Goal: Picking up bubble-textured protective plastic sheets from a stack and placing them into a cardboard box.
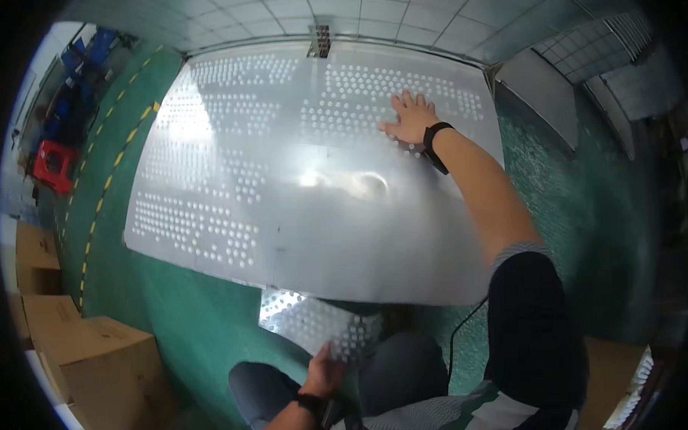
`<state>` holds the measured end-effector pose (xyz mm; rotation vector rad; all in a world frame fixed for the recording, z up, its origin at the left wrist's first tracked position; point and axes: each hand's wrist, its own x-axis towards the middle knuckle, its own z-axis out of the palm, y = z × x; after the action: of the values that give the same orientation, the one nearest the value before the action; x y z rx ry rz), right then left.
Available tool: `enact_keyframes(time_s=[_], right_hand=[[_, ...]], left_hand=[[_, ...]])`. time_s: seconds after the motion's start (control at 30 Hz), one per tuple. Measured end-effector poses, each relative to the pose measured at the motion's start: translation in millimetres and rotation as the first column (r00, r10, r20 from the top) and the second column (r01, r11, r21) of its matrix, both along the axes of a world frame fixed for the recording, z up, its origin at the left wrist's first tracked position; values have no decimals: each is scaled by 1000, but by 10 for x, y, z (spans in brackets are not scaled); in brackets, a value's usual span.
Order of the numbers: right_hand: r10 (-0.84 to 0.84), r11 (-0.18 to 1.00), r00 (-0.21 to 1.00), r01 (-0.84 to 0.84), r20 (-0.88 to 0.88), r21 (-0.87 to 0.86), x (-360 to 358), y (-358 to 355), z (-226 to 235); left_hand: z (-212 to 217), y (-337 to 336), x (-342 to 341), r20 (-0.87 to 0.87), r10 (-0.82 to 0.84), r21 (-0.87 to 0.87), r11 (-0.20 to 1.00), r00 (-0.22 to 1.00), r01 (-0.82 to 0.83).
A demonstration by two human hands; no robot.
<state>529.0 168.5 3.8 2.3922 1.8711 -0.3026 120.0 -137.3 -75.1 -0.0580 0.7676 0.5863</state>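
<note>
Large perforated metal sheet (pixel 320 185) lying tilted over the green floor (pixel 188 319), top edge near the tiled wall (pixel 352 17). Right hand (pixel 410 119) pressed flat and open on its upper part, fingers spread, grasping nothing. Left hand (pixel 324 369) closed on the edge of a smaller perforated piece (pixel 317 326) under the near edge. Probably thin, smooth, slippery, bending easily; edges maybe sharp. Better to take at two opposite edges. Cardboard boxes (pixel 91 353) at the left.

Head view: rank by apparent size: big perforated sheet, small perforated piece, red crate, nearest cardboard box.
1. Big perforated sheet, under the right hand.
2. Cardboard box, inflated by nearness.
3. Small perforated piece, partly hidden, held by the left hand.
4. Red crate, far off.
</note>
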Motion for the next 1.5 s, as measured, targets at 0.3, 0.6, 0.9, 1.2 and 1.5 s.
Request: enact_keyframes(time_s=[0.3, 0.6, 0.9, 1.2, 1.5], right_hand=[[270, 963, 958, -270, 91, -19, -1326, -1964, -68], [469, 883, 879, -468, 89, -28, -1716, -2552, 222], [784, 611, 577, -783, -228, 119, -2550, -2891, 358], [814, 578, 481, -620, -325, 531, -3079, -2067, 1417], [520, 615, 355, -786, -777, 52, -3998, -1261, 1149]], left_hand=[[-155, -70, 456, -36, -5, 236, 972, 999, 13], [-242, -27, 383, -422, 131, 116, 989, 897, -90], [-154, -116, -50, -373, 254, 613, 789, 892, 32], [1395, 413, -1095, 91, 392, 823, 488, 916, -290], [1274, 926, -2047, 252, 430, 524, 692, 867, -496]])
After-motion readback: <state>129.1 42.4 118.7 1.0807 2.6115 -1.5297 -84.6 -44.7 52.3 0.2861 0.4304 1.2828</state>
